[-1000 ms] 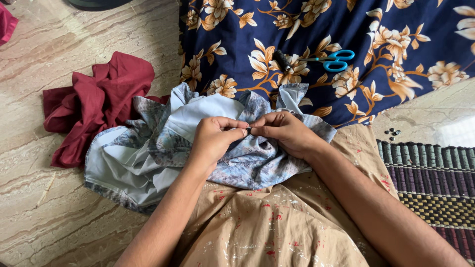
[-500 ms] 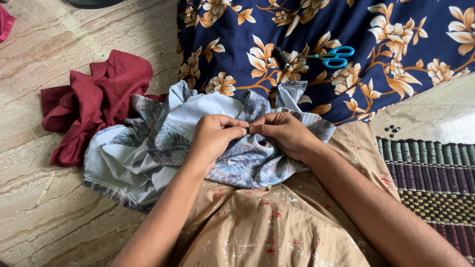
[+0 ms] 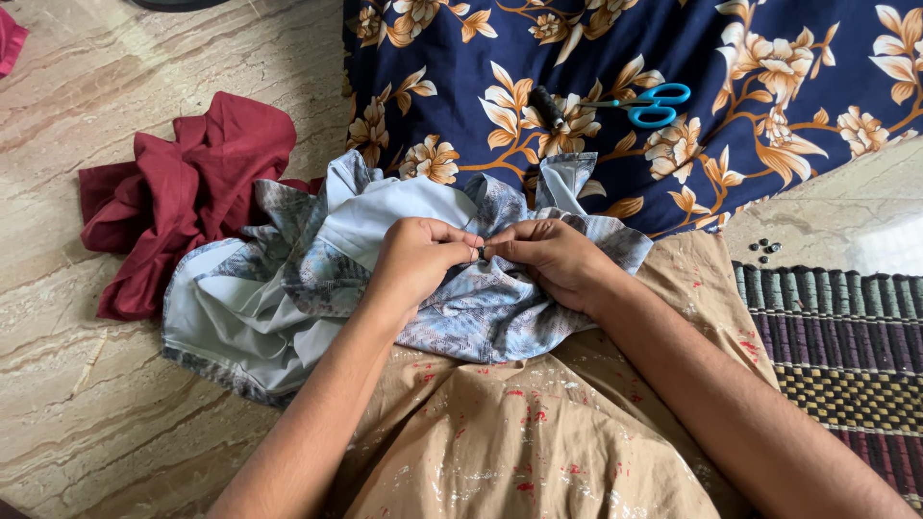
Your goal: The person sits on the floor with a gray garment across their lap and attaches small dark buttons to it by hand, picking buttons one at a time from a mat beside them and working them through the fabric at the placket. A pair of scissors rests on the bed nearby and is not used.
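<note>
There is a single view, from a camera worn on the person's head. It looks steeply down, almost straight onto the lap and the floor [image 3: 115, 413] in front. It sits close: both forearms enter from the bottom edge and run up to the left hand [image 3: 415, 258] and the right hand [image 3: 556, 259], which meet near the middle of the frame. The top edge cuts across the floral cloth [image 3: 769, 58] lying farther out, and the right edge takes in part of a woven mat [image 3: 846, 336].
</note>
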A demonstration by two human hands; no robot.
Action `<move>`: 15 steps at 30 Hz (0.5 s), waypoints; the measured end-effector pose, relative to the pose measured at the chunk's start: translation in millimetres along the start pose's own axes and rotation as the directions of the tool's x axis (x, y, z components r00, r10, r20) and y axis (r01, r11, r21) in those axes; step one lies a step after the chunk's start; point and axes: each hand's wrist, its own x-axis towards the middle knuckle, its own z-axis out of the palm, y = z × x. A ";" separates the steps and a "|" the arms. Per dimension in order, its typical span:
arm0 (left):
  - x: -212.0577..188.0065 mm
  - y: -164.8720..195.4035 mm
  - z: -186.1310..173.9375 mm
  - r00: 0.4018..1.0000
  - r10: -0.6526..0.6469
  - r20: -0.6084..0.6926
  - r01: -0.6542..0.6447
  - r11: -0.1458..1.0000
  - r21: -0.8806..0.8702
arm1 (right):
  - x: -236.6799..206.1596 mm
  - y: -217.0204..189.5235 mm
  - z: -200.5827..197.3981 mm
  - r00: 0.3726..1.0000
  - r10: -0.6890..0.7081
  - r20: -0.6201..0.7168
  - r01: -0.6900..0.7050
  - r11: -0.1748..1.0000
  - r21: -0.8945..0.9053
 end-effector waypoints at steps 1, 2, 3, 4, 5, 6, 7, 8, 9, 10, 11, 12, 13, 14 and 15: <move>1.2 -1.1 -0.1 1.000 -0.004 0.008 0.004 1.000 -0.003 | 0.4 0.3 -0.2 1.000 0.002 -0.001 -0.002 1.000 -0.001; 1.7 -2.4 -0.4 1.000 -0.008 0.006 0.008 1.000 0.002 | 0.9 0.8 -0.4 1.000 0.004 -0.002 -0.004 1.000 -0.002; 2.0 -3.5 -0.7 1.000 -0.011 0.004 0.011 1.000 0.007 | 1.4 1.2 -0.7 1.000 0.006 -0.003 -0.006 1.000 -0.003; 2.4 -4.4 -0.8 1.000 -0.015 0.002 0.015 1.000 0.012 | 1.8 1.7 -1.2 1.000 0.010 -0.008 -0.010 1.000 -0.010; 3.1 -4.6 -0.6 1.000 -0.011 0.004 0.011 1.000 0.026 | 2.4 2.0 -1.5 1.000 0.014 -0.013 -0.014 1.000 -0.018; 3.5 -4.7 0.3 1.000 -0.008 0.007 0.008 0.999 0.040 | 2.3 3.0 -2.1 1.000 0.019 -0.019 -0.019 1.000 -0.024; 3.9 -4.1 1.1 1.000 -0.005 0.008 0.005 0.999 0.054 | 2.6 3.6 -2.6 1.000 0.014 -0.018 -0.014 1.000 -0.026; 3.9 -2.9 1.5 1.000 0.001 0.004 -0.001 0.997 0.072 | 3.1 4.2 -3.2 1.000 0.008 -0.016 -0.009 1.000 -0.027; 3.5 -1.1 1.9 1.000 0.008 -0.001 -0.008 0.996 0.089 | 3.5 4.7 -3.5 1.000 0.002 -0.015 -0.003 1.000 -0.029; 3.2 1.0 3.0 1.000 0.015 -0.003 -0.014 0.994 0.106 | 4.0 5.0 -4.3 1.000 0.003 -0.017 -0.004 1.000 -0.026; 2.3 3.5 4.1 1.000 0.008 -0.016 -0.006 0.992 0.126 | 4.5 5.4 -4.8 1.000 0.004 -0.020 -0.004 1.000 -0.022; 1.0 6.0 5.0 1.000 0.001 -0.030 0.003 0.989 0.146 | 5.0 5.7 -5.6 1.000 0.005 -0.022 -0.005 1.000 -0.018; -0.7 8.5 5.4 0.999 -0.004 -0.045 0.012 0.986 0.166 | 5.7 6.2 -5.9 0.999 0.007 -0.032 -0.007 1.000 -0.019; -2.4 10.7 6.5 0.997 -0.014 -0.072 0.029 0.976 0.216 | 6.4 6.6 -6.4 0.999 0.008 -0.042 -0.009 1.000 -0.019; -4.1 12.1 7.5 0.995 -0.022 -0.099 0.048 0.963 0.265 | 7.2 7.2 -6.8 0.999 0.010 -0.053 -0.011 1.000 -0.020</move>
